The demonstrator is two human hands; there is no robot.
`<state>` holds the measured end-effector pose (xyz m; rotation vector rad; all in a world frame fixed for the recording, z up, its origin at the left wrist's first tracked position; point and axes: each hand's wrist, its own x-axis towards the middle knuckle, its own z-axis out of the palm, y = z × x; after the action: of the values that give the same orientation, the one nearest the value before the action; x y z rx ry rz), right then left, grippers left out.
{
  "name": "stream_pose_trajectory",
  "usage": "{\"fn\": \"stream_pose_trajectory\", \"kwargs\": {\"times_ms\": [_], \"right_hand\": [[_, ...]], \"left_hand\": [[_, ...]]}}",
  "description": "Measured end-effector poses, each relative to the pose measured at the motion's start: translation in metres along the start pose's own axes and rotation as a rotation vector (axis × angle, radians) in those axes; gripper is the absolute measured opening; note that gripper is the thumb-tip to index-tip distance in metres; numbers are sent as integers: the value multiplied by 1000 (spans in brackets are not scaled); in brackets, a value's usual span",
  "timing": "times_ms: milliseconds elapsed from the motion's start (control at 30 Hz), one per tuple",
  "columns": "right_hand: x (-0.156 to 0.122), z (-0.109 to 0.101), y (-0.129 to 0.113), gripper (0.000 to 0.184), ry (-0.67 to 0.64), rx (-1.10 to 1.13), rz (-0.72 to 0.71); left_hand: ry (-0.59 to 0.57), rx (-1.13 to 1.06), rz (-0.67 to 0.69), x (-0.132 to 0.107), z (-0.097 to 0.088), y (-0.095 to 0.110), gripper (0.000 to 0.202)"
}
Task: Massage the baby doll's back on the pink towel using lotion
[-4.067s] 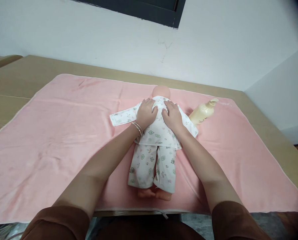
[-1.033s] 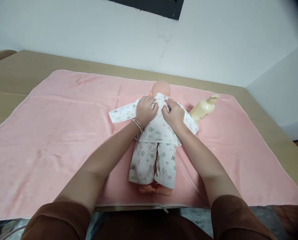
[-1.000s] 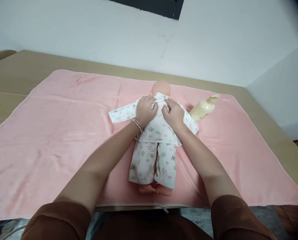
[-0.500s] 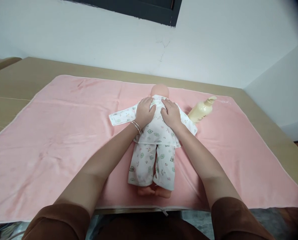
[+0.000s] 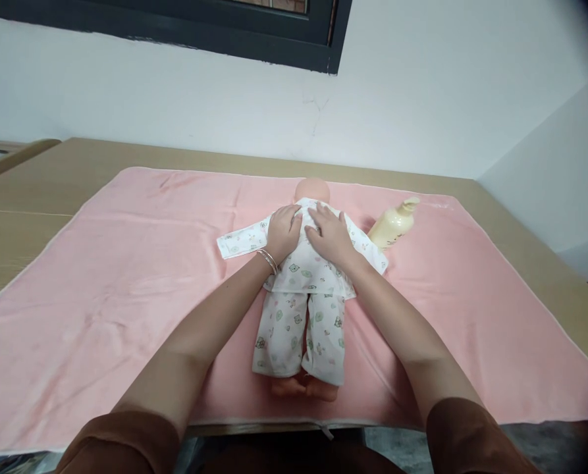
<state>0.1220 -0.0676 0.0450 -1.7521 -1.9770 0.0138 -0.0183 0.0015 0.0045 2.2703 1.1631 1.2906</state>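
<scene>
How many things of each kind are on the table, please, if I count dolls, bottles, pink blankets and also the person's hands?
Dolls: 1 (dressed doll)
Bottles: 1 (pump bottle)
Pink blankets: 1 (blanket)
Hands: 2 (left hand, right hand)
Total: 5

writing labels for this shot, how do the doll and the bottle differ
The doll is larger than the bottle. The doll wears white printed clothes, while the bottle is pale yellow with a pump. The left hand and right hand rest on the doll; neither touches the bottle. Both are on the pink blanket.
</scene>
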Motion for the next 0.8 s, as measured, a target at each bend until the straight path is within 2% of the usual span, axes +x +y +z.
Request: {"fn": "stream_pose_trajectory", "kwargs": {"times_ms": [67, 200, 333, 533, 700, 800], "right_hand": [[0, 1, -3, 53, -73, -10, 0], [-1, 3, -5, 54, 2, -33, 6], [-1, 6, -4, 51, -62, -27, -12], [-1, 6, 2, 50, 93, 18, -32], [2, 0, 7, 47, -72, 58, -84], [2, -1, 9, 51, 0, 100, -60]], "left_hand": [[1, -6, -2, 0, 0, 0, 38], [7, -9, -8, -1, 0, 0, 39], [-13, 4, -22, -1, 0, 0, 40], [-10, -7, -31, 0, 0, 0, 38], [-8, 2, -45, -1, 0, 0, 37], [-2, 6, -41, -1, 0, 1, 37]]}}
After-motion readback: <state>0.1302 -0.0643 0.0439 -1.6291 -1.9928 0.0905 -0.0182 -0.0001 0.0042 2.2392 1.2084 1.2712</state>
